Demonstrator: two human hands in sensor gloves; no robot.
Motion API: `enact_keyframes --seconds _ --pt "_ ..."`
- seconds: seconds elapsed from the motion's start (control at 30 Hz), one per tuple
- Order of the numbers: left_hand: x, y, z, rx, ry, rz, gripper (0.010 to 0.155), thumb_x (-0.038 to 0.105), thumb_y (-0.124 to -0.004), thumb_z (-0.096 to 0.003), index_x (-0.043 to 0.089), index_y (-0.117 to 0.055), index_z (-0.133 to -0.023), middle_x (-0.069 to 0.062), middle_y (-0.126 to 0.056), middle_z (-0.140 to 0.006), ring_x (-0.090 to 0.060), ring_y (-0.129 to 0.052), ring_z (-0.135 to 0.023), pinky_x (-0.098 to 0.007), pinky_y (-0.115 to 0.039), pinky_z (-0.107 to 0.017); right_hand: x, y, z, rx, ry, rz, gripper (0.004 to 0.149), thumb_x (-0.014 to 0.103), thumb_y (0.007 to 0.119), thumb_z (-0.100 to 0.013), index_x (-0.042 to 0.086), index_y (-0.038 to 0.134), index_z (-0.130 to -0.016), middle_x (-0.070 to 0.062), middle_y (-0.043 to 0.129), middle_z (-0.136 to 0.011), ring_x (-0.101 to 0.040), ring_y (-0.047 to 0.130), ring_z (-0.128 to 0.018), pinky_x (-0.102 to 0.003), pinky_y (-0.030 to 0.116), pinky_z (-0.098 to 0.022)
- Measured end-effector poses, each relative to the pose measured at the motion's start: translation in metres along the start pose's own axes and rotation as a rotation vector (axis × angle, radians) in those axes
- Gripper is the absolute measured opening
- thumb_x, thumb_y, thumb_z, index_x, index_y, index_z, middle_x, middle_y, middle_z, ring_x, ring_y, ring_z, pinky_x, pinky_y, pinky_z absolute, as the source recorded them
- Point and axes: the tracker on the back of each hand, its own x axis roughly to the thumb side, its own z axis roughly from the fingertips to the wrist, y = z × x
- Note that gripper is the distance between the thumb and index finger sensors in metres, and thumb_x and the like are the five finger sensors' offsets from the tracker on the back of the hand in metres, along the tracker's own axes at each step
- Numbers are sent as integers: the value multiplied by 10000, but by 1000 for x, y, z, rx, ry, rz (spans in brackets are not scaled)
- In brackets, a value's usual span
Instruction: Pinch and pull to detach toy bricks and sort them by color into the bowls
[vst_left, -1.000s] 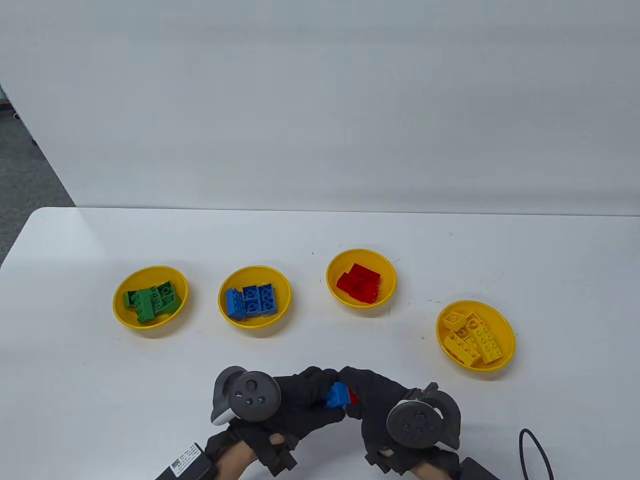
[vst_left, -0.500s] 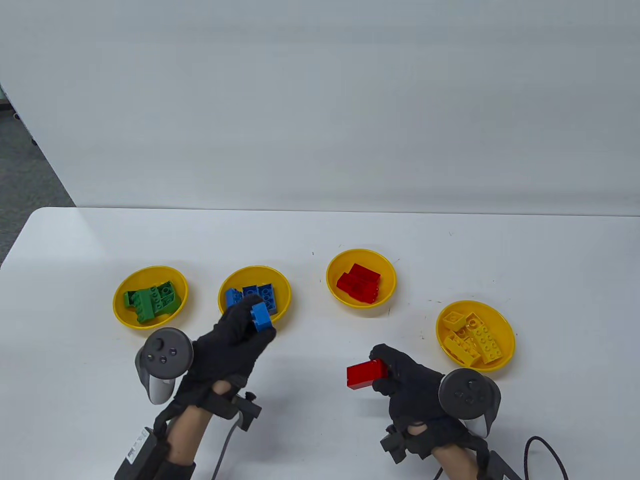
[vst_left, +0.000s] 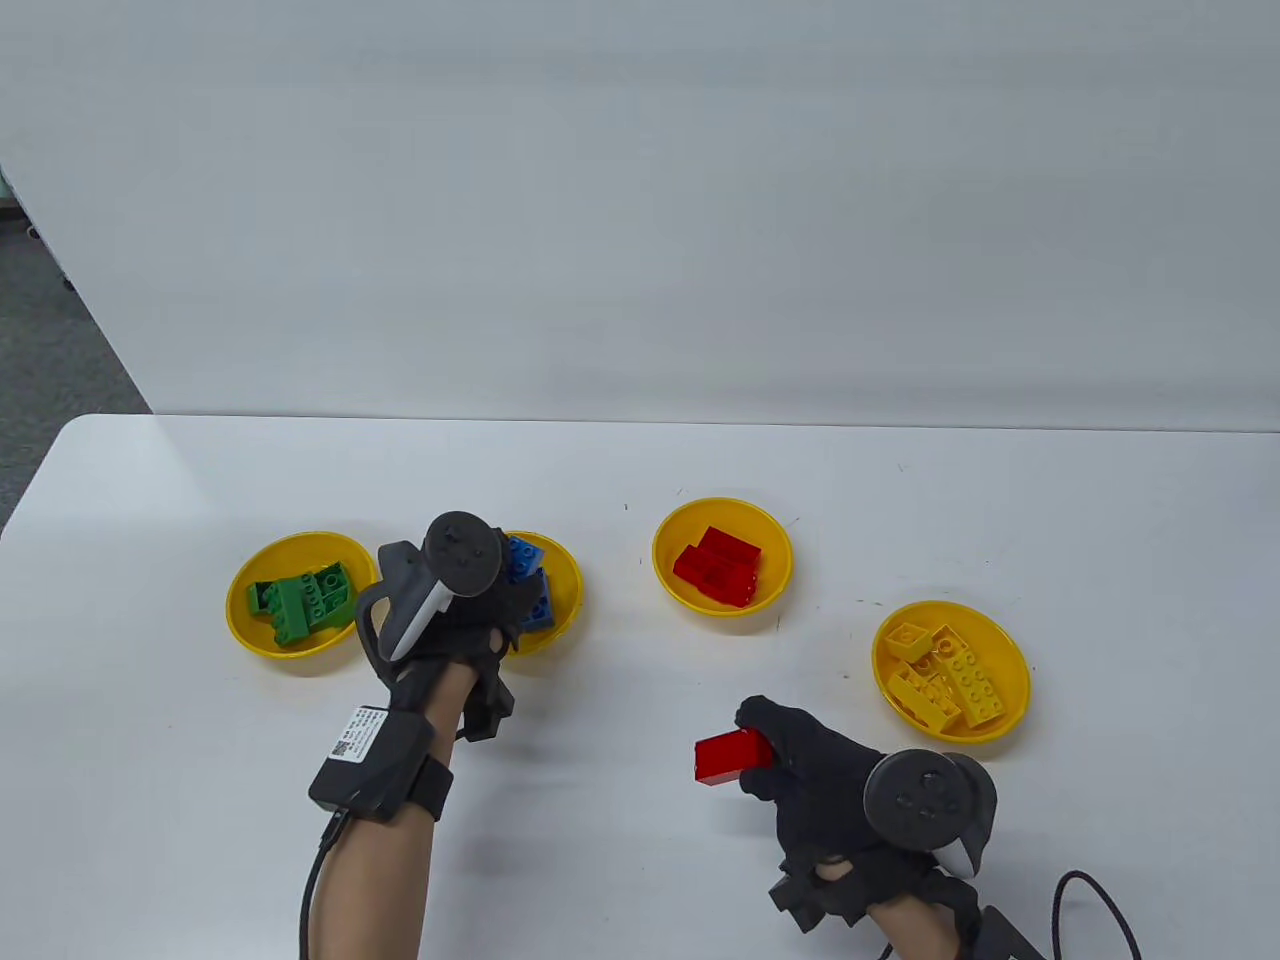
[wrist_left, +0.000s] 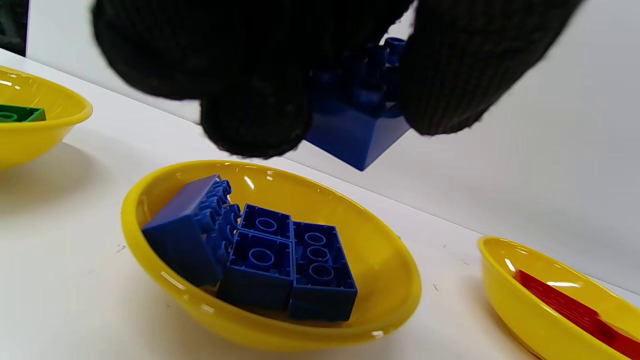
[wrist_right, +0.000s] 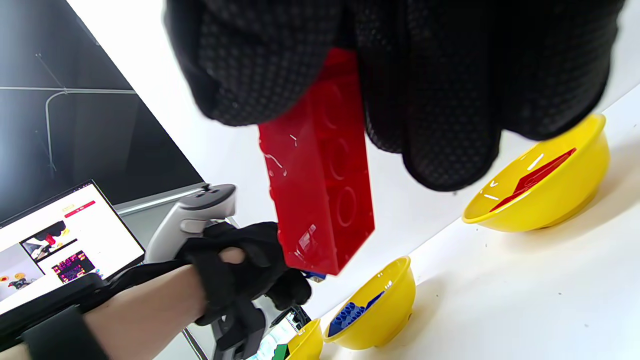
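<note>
Fingers (wrist_left: 255, 115) of the left hand (vst_left: 450, 610) pinch a blue brick (wrist_left: 357, 125), now moved forward to hang over the blue-brick bowl (vst_left: 565, 600). Right hand (vst_left: 815, 775) hasn't moved, fingers gripping the red brick (vst_left: 725, 757) above the surface (vst_left: 640, 850), short of the red-brick bowl (vst_left: 668, 560).
</note>
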Motion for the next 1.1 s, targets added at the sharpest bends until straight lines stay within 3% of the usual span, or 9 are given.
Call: enact_keyframes --seconds 0.13,0.23,0.47,0.57,0.67,0.77,0.93,1.0,1.1 --pt "-11 -4 -3 10 63 67 758 550 -872 -471 175 -607 -1075 -212 -772 -1011 -374 -1011 -660 -507 -888 -435 0 -1 1 7 2 2 617 251 844 -289 -43 817 -831 -316 915 -751 -438 1048 -489 -646 857 -390" --pt "-21 10 6 63 50 118 739 544 -854 -473 179 -616 -1069 -226 -758 -1016 -399 -998 -684 -530 -877 -450 -3 -1 0 12 11 -1 617 250 844 -290 -44 817 -831 -318 913 -753 -440 1045 -490 -648 853 -391" --pt "-31 61 57 195 -67 168 732 539 -840 -479 185 -605 -1075 -242 -677 -1063 -462 -892 -827 -595 -797 -565 -3 1 -1 32 16 10 617 256 846 -296 -41 815 -836 -315 911 -757 -442 1043 -491 -649 850 -391" --pt "-31 70 81 198 -149 156 726 540 -838 -479 189 -616 -1074 -244 -664 -1074 -472 -867 -855 -606 -775 -593 0 2 -1 35 5 19 617 259 845 -298 -39 813 -838 -315 910 -759 -441 1042 -493 -648 850 -391" --pt "-36 63 102 200 -190 150 725 539 -837 -483 190 -613 -1078 -248 -644 -1086 -488 -830 -885 -622 -745 -617 1 4 0 42 0 27 617 262 846 -301 -36 812 -840 -314 909 -761 -440 1041 -495 -647 849 -393" --pt "-46 41 118 226 -214 86 724 542 -837 -480 196 -617 -1077 -246 -639 -1092 -501 -796 -912 -635 -716 -640 1 4 0 43 1 34 617 265 846 -303 -34 812 -841 -312 907 -765 -438 1041 -497 -647 849 -394" --pt "-59 -3 123 170 -232 46 727 536 -843 -478 195 -616 -1078 -255 -621 -1098 -520 -766 -929 -651 -690 -651 -1 6 -1 49 15 33 617 266 847 -306 -34 809 -844 -312 905 -767 -440 1039 -500 -649 846 -394" --pt "-57 -8 123 103 -247 -26 726 545 -832 -483 207 -603 -1082 -250 -593 -1113 -521 -739 -950 -652 -673 -665 -4 7 -2 56 27 38 617 269 848 -308 -30 807 -846 -312 903 -771 -440 1037 -504 -649 844 -396" --pt "-51 -11 126 122 -288 -64 725 545 -833 -479 209 -606 -1081 -247 -591 -1115 -518 -733 -958 -654 -665 -672 -9 6 -1 57 52 29 618 274 855 -314 -27 803 -851 -308 899 -777 -442 1033 -508 -651 839 -398"
